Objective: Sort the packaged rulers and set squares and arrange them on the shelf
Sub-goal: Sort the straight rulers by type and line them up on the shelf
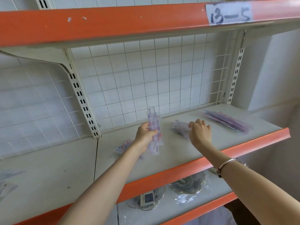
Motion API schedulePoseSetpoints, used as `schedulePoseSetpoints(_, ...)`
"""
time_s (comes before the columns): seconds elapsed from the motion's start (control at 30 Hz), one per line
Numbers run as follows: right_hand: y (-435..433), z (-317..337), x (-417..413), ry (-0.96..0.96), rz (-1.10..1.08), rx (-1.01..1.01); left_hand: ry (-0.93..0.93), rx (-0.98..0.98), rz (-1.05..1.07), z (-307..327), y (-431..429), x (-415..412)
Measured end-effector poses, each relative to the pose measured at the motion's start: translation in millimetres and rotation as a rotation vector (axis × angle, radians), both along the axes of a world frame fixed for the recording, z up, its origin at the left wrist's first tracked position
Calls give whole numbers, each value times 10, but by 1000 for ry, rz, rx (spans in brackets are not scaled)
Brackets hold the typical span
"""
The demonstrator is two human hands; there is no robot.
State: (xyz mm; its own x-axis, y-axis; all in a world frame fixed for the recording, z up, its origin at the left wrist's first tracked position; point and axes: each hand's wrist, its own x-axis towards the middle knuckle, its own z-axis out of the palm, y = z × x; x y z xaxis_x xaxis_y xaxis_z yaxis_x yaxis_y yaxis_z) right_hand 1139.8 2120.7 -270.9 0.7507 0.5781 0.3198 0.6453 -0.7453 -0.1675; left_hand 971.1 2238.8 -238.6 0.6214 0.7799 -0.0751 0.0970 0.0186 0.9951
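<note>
My left hand [145, 133] grips a small bundle of packaged rulers [154, 127] in clear wrap, held nearly upright above the white shelf [175, 153]. My right hand [200, 131] reaches over a blurred pile of packaged set squares [179, 127] lying on the shelf, its fingers curled at the pile's right edge; whether it holds a packet is unclear. A neat row of purple packaged rulers [227, 121] lies at the shelf's far right. Another loose heap of packets [124, 146] sits partly hidden under my left forearm.
An orange-edged shelf [113, 21] with a label "13-5" [229, 13] hangs close overhead. A wire grid [146, 78] backs the shelf. Clear packets [8, 181] lie at the far left. Wrapped glass dishes [186, 184] sit on the shelf below.
</note>
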Motion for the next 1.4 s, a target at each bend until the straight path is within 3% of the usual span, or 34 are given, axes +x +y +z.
schedulePoseSetpoints(0.2, 122, 235, -288, 142, 290, 284, -18, -53, -51, -66, 5, 37)
schedulePoseSetpoints(0.47, 257, 423, -746, 808, 281, 564, -76, -129, -158, -52, -16, -56)
schedulePoseSetpoints(0.73, 338, 373, -850, 880, 218, 600, -103, -125, -240, -35, 108, -223)
schedulePoseSetpoints(1.07, 367, 408, -920, 1077, 241, 784, -185, -201, -89, -45, 208, -367)
schedulePoseSetpoints(1.4, 423, 411, -1062, 1225, 266, 750, -242, -182, -41, -12, 237, -424)
